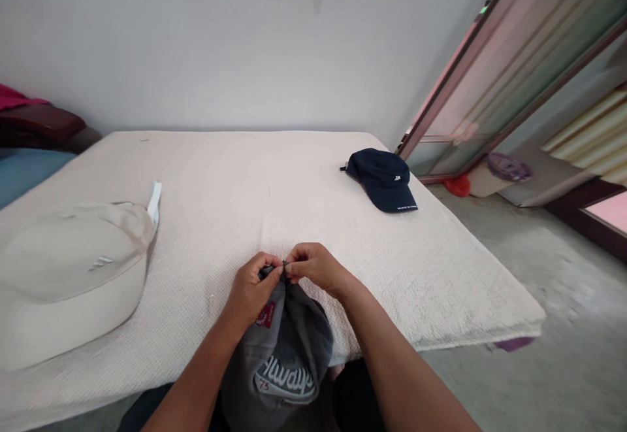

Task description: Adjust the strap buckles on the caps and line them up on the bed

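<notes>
Fingers (300, 267) on cap (296, 334) — half-hidden strap (285, 276), perhaps

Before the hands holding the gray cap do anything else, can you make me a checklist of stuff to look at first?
1. Left hand has a grip: ok, it pinches the far end of the gray cap.
2. Right hand has a grip: ok, it pinches right beside the left.
3. Pinched bit is fastened: cannot tell, it is small and mostly covered.
4. Gray cap is all over the white cover: not ok, in this view it reaches past the near edge.
5. Navy cap is out of the way: ok, farther back on the right.
6. Beige cap is out of the way: ok, apart on the left.
</notes>
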Action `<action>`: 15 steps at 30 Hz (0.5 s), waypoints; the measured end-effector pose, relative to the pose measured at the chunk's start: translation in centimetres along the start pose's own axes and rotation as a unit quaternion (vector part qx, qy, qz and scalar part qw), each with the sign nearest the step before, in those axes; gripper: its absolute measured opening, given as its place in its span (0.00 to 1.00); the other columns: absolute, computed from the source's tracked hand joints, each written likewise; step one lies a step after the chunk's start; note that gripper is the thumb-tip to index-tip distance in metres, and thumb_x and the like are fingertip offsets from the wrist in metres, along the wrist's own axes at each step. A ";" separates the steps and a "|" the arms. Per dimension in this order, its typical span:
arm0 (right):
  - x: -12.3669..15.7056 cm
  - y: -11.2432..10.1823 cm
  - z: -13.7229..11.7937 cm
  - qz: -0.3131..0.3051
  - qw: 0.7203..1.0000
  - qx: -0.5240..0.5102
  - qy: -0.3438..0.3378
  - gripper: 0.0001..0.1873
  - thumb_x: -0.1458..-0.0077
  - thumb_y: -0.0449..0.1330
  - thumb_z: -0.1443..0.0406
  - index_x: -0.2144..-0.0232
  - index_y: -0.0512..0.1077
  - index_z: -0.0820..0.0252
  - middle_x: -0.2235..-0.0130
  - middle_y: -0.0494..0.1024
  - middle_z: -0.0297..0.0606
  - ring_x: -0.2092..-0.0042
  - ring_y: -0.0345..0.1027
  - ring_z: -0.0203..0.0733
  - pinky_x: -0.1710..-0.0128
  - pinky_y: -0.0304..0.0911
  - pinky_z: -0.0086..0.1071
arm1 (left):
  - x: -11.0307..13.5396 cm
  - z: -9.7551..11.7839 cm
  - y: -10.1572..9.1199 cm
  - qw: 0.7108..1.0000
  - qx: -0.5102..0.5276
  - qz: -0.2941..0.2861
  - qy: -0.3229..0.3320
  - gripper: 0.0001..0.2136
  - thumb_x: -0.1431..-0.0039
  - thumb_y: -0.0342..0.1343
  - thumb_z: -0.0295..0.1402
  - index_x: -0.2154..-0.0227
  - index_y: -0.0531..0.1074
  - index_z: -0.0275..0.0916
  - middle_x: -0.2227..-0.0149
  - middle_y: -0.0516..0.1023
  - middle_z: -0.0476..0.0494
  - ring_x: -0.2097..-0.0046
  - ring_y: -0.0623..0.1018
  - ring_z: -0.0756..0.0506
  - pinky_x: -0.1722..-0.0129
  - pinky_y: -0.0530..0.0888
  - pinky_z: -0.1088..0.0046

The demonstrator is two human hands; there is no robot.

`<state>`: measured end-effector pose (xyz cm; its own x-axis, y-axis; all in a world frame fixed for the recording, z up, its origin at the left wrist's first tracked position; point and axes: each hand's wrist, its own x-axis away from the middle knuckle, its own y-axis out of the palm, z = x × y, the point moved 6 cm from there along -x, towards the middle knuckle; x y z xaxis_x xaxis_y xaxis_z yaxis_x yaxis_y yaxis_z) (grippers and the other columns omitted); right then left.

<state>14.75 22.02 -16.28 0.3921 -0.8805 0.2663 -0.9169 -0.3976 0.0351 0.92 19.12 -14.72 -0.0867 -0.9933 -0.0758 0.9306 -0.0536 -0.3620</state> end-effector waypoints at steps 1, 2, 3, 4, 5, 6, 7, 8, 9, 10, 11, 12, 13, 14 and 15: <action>0.0 0.0 0.0 -0.002 1.000 0.001 -0.002 0.02 0.58 0.60 0.72 0.78 0.70 0.62 0.80 0.70 0.29 0.76 0.66 0.32 0.75 0.62 0.27 | 0.0 0.0 0.0 1.000 0.001 -0.003 -0.006 0.05 0.46 0.55 0.35 0.70 0.74 0.40 0.72 0.75 0.50 0.69 0.72 0.48 0.68 0.68 0.74; 0.0 0.1 0.1 -0.004 1.000 0.002 -0.004 0.02 0.58 0.61 0.71 0.78 0.70 0.62 0.80 0.70 0.29 0.76 0.66 0.32 0.75 0.62 0.27 | -0.1 -0.1 0.0 1.000 0.003 -0.007 -0.013 0.05 0.46 0.55 0.35 0.70 0.73 0.40 0.73 0.74 0.50 0.70 0.72 0.48 0.69 0.67 0.74; 0.0 0.2 0.1 -0.007 1.000 0.003 -0.006 0.02 0.58 0.61 0.71 0.78 0.70 0.62 0.80 0.70 0.29 0.76 0.66 0.32 0.75 0.62 0.27 | -0.1 -0.1 0.0 1.000 0.006 -0.010 -0.019 0.05 0.47 0.55 0.34 0.71 0.73 0.39 0.73 0.74 0.50 0.70 0.71 0.49 0.70 0.67 0.75; -0.1 0.2 0.1 -0.008 1.000 0.003 -0.007 0.02 0.58 0.61 0.71 0.78 0.70 0.62 0.80 0.70 0.29 0.76 0.66 0.32 0.75 0.62 0.27 | -0.1 -0.1 0.0 1.000 0.009 -0.012 -0.025 0.05 0.47 0.55 0.34 0.71 0.73 0.39 0.74 0.73 0.51 0.71 0.70 0.49 0.71 0.67 0.75; -0.1 0.3 0.1 -0.009 1.000 0.004 -0.009 0.03 0.57 0.61 0.71 0.78 0.69 0.62 0.80 0.70 0.29 0.76 0.66 0.32 0.75 0.62 0.27 | -0.2 -0.1 0.1 0.999 0.012 -0.012 -0.029 0.04 0.48 0.55 0.33 0.72 0.72 0.39 0.75 0.72 0.51 0.72 0.69 0.49 0.71 0.66 0.75; -0.1 0.4 0.1 -0.010 1.000 0.005 -0.011 0.03 0.57 0.61 0.71 0.77 0.69 0.62 0.80 0.70 0.29 0.76 0.66 0.32 0.75 0.62 0.27 | -0.2 -0.1 0.1 0.999 0.013 -0.011 -0.032 0.04 0.48 0.55 0.33 0.73 0.72 0.39 0.75 0.71 0.52 0.73 0.69 0.50 0.71 0.66 0.75; -0.1 0.4 0.0 -0.011 1.000 0.005 -0.012 0.03 0.57 0.61 0.71 0.77 0.69 0.62 0.80 0.70 0.29 0.76 0.66 0.32 0.75 0.62 0.28 | -0.2 -0.1 0.1 0.999 0.012 -0.009 -0.034 0.03 0.49 0.54 0.32 0.74 0.71 0.39 0.75 0.71 0.52 0.73 0.68 0.50 0.71 0.65 0.75; -0.1 0.5 0.0 -0.011 1.000 0.006 -0.013 0.03 0.57 0.61 0.70 0.77 0.69 0.62 0.79 0.70 0.29 0.76 0.66 0.32 0.75 0.63 0.28 | -0.2 0.0 0.1 0.999 0.011 -0.008 -0.036 0.03 0.49 0.54 0.31 0.74 0.70 0.39 0.75 0.70 0.52 0.73 0.67 0.50 0.71 0.65 0.75; -0.1 0.5 0.0 -0.012 1.000 0.007 -0.015 0.03 0.56 0.61 0.70 0.77 0.69 0.62 0.79 0.70 0.29 0.76 0.66 0.32 0.75 0.63 0.28 | -0.3 0.0 0.1 0.999 0.010 -0.007 -0.040 0.03 0.49 0.54 0.31 0.74 0.70 0.39 0.76 0.69 0.52 0.73 0.67 0.50 0.72 0.65 0.75; -0.1 0.6 -0.1 -0.013 1.000 0.008 -0.019 0.03 0.56 0.61 0.70 0.76 0.69 0.62 0.79 0.70 0.29 0.76 0.66 0.32 0.75 0.63 0.28 | -0.3 0.0 0.1 0.999 0.009 -0.007 -0.044 0.03 0.49 0.54 0.31 0.75 0.69 0.39 0.76 0.69 0.52 0.73 0.66 0.50 0.72 0.64 0.75; -0.1 0.6 -0.2 -0.015 1.000 0.009 -0.026 0.03 0.56 0.61 0.71 0.76 0.69 0.62 0.79 0.70 0.29 0.76 0.66 0.32 0.74 0.62 0.28 | -0.3 0.0 0.2 0.999 0.009 -0.008 -0.048 0.03 0.49 0.53 0.31 0.75 0.68 0.39 0.76 0.68 0.52 0.73 0.66 0.50 0.72 0.64 0.75; -0.1 0.7 -0.3 -0.018 0.999 0.010 -0.035 0.03 0.56 0.60 0.71 0.75 0.69 0.62 0.78 0.70 0.29 0.76 0.66 0.32 0.74 0.62 0.28 | -0.3 0.0 0.1 0.999 0.010 -0.009 -0.051 0.03 0.50 0.53 0.31 0.76 0.68 0.39 0.77 0.67 0.53 0.73 0.65 0.50 0.72 0.63 0.75; 0.0 0.7 -0.4 -0.023 0.999 0.011 -0.046 0.03 0.55 0.60 0.71 0.74 0.69 0.62 0.78 0.70 0.29 0.75 0.65 0.32 0.74 0.62 0.28 | -0.3 0.0 0.1 0.999 0.014 -0.009 -0.051 0.03 0.50 0.53 0.30 0.76 0.67 0.39 0.77 0.67 0.53 0.73 0.65 0.50 0.72 0.63 0.75; 0.1 0.8 -0.5 -0.029 0.998 0.011 -0.058 0.04 0.55 0.60 0.72 0.72 0.69 0.61 0.77 0.70 0.29 0.75 0.65 0.32 0.74 0.61 0.27 | -0.3 0.1 0.1 0.998 0.021 -0.011 -0.052 0.03 0.51 0.53 0.30 0.77 0.67 0.39 0.77 0.66 0.53 0.73 0.65 0.50 0.72 0.63 0.75; 0.1 0.9 -0.6 -0.039 0.997 0.011 -0.069 0.06 0.55 0.60 0.72 0.71 0.70 0.61 0.76 0.70 0.29 0.74 0.65 0.32 0.74 0.61 0.27 | -0.3 0.1 0.0 0.998 0.032 -0.013 -0.054 0.03 0.51 0.53 0.30 0.77 0.67 0.39 0.77 0.66 0.53 0.73 0.64 0.50 0.72 0.63 0.75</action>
<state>13.96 21.73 -15.60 0.4701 -0.8731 0.1289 -0.8818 -0.4707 0.0282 1.01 19.37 -14.65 -0.0755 -0.9966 0.0345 0.9495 -0.0824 -0.3029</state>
